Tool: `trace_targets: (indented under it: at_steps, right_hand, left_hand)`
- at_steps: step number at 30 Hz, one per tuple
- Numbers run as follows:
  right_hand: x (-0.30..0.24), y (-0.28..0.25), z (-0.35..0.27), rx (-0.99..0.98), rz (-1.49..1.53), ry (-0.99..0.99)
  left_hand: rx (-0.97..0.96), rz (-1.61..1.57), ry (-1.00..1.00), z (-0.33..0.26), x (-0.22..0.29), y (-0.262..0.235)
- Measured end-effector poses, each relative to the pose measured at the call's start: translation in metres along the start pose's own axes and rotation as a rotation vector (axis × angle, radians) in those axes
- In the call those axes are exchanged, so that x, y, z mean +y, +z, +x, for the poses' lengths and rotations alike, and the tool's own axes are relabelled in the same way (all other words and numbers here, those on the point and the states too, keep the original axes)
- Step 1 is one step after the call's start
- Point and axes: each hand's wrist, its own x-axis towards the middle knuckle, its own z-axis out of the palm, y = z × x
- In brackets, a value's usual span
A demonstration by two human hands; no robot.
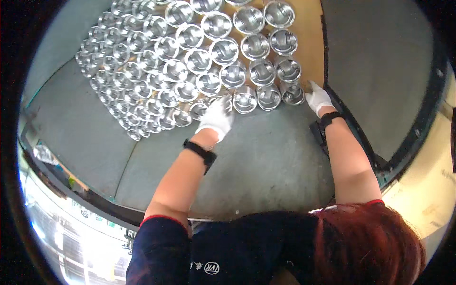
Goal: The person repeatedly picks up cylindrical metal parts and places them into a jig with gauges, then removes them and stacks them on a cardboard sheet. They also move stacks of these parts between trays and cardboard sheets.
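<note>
Many shiny metal pistons (209,83) stand in close rows, their hollow ends facing up, on a brown board (311,42). My left hand (216,121), in a white glove, reaches to the front row. Its fingers are bent around a piston there, which the glove partly hides. My right hand (319,99), also gloved in white, is at the board's front right corner, beside the last front-row piston (291,94). Its visible fingers are stretched forward and apart, touching the board's edge; the rest of the fingers are hidden.
A grey tabletop (266,156) lies under the board and in front of me. A black raised strip (351,118) runs along the right, with a grey panel (380,71) beyond it. A small black object (317,133) sits next to my right wrist.
</note>
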Motion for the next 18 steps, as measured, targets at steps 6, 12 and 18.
trace_targets:
  at_steps: [6, 12, 18]
  right_hand:
    - [-0.004, -0.06, -0.059, -0.047, 0.053, 0.027]
    - [-0.027, -0.088, -0.116, 0.014, 0.087, -0.163]
    - [-0.055, -0.053, -0.071, -0.038, 0.388, -0.226]
  left_hand:
    - [0.244, -0.041, -0.234, -0.158, -0.058, -0.144]
    - [0.388, -0.017, -0.438, -0.347, -0.089, -0.199]
    - [0.589, 0.029, -0.74, -0.532, -0.206, -0.262]
